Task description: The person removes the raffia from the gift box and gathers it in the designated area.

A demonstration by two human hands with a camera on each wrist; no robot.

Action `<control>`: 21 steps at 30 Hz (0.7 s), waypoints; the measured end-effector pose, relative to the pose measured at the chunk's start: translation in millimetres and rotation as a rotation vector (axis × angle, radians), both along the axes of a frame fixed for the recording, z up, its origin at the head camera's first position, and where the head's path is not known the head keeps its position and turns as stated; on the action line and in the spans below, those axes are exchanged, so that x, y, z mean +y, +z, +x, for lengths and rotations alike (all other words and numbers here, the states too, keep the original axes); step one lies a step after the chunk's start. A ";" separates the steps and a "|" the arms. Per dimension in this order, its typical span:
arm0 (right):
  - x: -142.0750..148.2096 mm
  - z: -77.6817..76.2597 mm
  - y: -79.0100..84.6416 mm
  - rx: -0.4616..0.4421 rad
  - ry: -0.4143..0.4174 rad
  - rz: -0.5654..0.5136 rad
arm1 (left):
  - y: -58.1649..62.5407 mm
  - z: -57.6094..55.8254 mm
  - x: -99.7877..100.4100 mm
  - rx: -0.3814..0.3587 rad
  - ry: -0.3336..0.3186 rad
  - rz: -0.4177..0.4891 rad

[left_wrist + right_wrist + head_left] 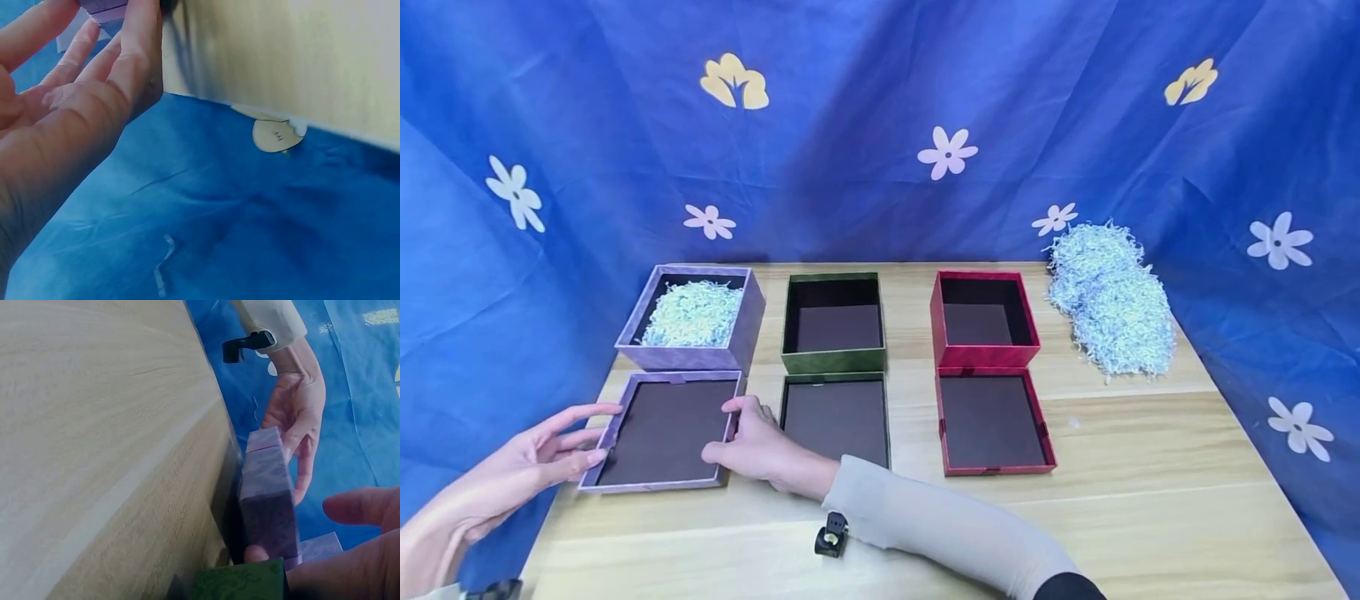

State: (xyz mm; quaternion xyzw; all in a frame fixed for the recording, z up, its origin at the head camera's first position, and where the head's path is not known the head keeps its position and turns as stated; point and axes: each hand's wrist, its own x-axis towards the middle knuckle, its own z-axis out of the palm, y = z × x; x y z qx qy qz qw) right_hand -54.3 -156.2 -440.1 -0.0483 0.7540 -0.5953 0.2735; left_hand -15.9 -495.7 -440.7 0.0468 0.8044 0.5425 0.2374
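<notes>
A purple box lid [673,433] lies with its dark inside up, in front of the purple box [685,358]. My left hand [523,467] holds its left side, thumb on the rim near the front corner. Across from it, my right hand [767,450] grips the right side, the thumb over the rim. In the right wrist view, the lid's marbled side [269,494] spans between both hands, and a right fingertip [256,553] shows at its lower edge. Pale blue shredded paper [692,317] fills much of the purple box. The left wrist view shows only a corner of the lid.
A green box [835,360] and its lid [838,417] stand beside the right hand, the lid partly behind my forearm. Farther right are a red box [985,357] and red lid [996,425]. Two clumps of shredded paper [1123,321] lie at the back right.
</notes>
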 end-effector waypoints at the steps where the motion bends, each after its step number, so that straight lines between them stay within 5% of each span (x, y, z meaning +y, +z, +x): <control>1: -0.7 0.0 1.1 -0.001 -0.003 0.022 | -1.4 -1.2 -0.2 0.001 -0.003 0.013; 7: -1.8 0.1 7.5 -0.028 -0.019 0.061 | -10.0 -5.3 -2.0 0.043 -0.032 0.080; 13: 5.9 -6.2 17.3 -0.006 0.000 0.026 | -10.7 -4.3 -3.3 0.103 -0.005 0.034; 21: 22.0 -49.7 48.2 0.156 -0.002 -0.127 | 12.6 -28.9 8.2 0.267 0.114 0.027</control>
